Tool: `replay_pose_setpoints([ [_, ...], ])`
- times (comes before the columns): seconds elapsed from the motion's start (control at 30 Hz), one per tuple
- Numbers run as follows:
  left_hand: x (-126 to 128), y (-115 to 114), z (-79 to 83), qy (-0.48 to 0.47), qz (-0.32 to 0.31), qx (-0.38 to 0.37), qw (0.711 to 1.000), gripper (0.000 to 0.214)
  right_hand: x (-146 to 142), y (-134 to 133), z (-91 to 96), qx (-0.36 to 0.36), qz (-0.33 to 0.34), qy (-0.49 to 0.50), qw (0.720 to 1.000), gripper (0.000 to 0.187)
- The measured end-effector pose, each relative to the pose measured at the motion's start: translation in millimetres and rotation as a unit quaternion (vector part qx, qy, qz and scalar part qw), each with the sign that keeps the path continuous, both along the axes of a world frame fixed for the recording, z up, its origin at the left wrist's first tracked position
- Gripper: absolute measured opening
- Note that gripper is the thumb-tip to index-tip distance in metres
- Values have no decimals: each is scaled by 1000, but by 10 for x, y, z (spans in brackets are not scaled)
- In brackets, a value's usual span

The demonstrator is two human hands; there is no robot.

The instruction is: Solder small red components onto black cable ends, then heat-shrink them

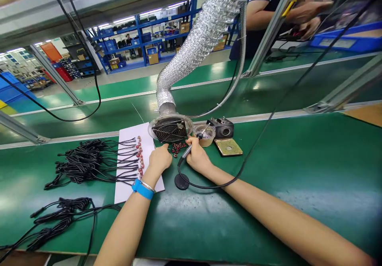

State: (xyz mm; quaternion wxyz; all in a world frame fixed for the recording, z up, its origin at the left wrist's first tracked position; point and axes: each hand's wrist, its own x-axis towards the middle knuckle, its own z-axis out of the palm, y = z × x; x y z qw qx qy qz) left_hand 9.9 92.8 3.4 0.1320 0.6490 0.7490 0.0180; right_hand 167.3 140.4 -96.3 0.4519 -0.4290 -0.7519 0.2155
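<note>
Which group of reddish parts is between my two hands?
The loose heap on the green table, in front of the black grille. The other reddish parts are lined up on the white sheet, at the tips of the black cables.

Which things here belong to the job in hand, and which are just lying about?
Belonging, it seems: soldering iron in the right hand; small red parts beside the left hand; black cables reaching onto the white sheet; fan; sponge tray.

Apparently lying about: brown sheet, far right; blue shelves behind.
</note>
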Motion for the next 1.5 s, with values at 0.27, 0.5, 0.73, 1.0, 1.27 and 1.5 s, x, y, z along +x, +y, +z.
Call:
replay_pose_setpoints([
  [0.27, -9, 125, -30, 3, -25, 0, 1000, 53, -74, -35, 47, -16, 61, -10, 998, 29],
  [0.5, -63, 39, 32, -13, -63, 19, 998, 51, 39, -301, 110, -16, 86, -24, 996, 43],
  [0.73, -120, -365, 229, -21, -44, 48, 998, 42, 167, -343, 142, -16, 29, -58, 998, 41],
  [1.0, -200, -717, 209, -94, -48, 28, 994, 39, -22, -224, 150, 6, 12, -60, 998, 26],
  [1.27, -196, -896, 170, -119, -109, -32, 986, 37, 208, -881, 298, 30, 62, -12, 998, 21],
  [1.5, -90, -967, 101, -96, -146, -62, 983, 41, 253, -1135, 365, 11, 138, -16, 990, 24],
])
